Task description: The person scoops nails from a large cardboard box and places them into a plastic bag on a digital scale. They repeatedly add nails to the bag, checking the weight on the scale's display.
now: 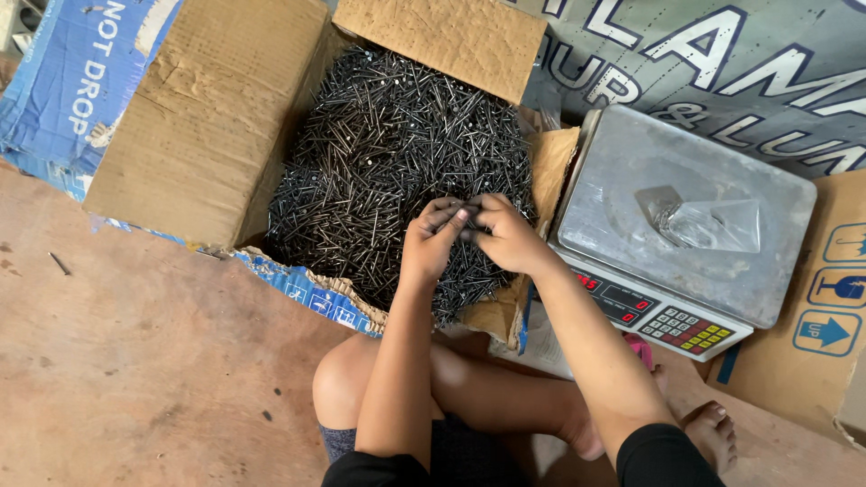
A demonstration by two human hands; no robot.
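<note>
Head view: the person sits cross-legged on a reddish floor (153,361), both forearms reaching away from the body into an open cardboard box (212,117) that stands just beyond the knees. The box is filled with a heap of dark nails (379,153), and its flaps are folded outward on the left and at the far side.

The left hand (433,239) and the right hand (505,236) meet over the near right part of the heap, fingertips touching. Both are curled around a small bunch of nails (465,216) pinched between them; the left hand's fingers are darkened with grime.

Just right of the box stands a digital weighing scale (686,225) with a grey metal pan, its display and keypad facing the person. A small clear plastic bag (708,225) lies crumpled on the pan. Right of the scale lies flat cardboard (825,316) printed with blue symbols. A single loose nail (59,263) lies on the floor at far left.
</note>
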